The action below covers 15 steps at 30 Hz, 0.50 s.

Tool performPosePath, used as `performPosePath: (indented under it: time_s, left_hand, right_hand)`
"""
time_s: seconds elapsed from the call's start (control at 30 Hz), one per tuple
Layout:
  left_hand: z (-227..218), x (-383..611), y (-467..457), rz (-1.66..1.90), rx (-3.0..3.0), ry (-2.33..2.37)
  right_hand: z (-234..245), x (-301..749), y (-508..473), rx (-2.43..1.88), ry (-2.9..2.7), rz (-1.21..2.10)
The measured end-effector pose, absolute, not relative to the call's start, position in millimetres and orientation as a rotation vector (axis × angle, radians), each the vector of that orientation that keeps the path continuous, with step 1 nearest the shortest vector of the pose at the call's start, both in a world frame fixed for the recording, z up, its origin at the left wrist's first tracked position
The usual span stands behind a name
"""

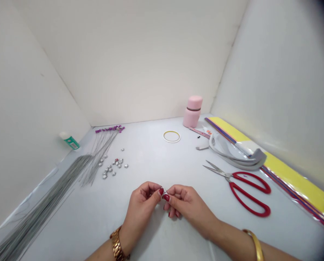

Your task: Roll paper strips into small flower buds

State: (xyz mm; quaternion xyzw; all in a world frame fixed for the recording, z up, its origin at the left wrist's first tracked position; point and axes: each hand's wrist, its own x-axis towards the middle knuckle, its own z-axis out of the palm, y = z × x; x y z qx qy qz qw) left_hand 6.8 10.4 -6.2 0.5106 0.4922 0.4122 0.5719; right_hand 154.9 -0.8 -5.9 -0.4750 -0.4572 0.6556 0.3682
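My left hand (146, 199) and my right hand (186, 203) meet at the front middle of the table. Thumb and fingertips of both are pinched on one small silver paper piece (164, 191), mostly covered by the fingers, so its exact shape is hidden. Several small folded silver stars (110, 169) lie scattered to the left, with a reddish one (116, 160) among them. On the right, silver-grey paper strips (232, 157) lie in a curved bundle. Red-handled scissors (228, 178) rest with their blades slightly apart, nearer my right hand.
Thin grey wires (48, 203) run along the left side; others carry purple tips (110, 129). A green-and-white tube (71, 141) is by the left wall. A tape roll (171, 136), pink bottle (192, 112), pink ruler (200, 132) and yellow sheets (289, 174) lie farther back and right.
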Motion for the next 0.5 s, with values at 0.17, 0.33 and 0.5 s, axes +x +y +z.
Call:
performPosePath:
  time_s: [0.17, 0.33, 0.5]
  left_hand:
    - [-6.2, 7.0, 6.6, 0.999, 1.378, 1.201]
    - [-2.4, 3.8, 2.7, 1.073, 1.817, 1.193]
    - [-1.0, 2.6, 3.1, 1.063, 1.903, 1.104]
  right_hand:
    - [-1.6, 154.9, -0.8, -1.190, -1.139, 1.714]
    - [-0.5, 155.2, -1.0, -1.116, -1.094, 1.729]
    - [-2.2, 154.5, -0.5, -1.115, -1.048, 1.710]
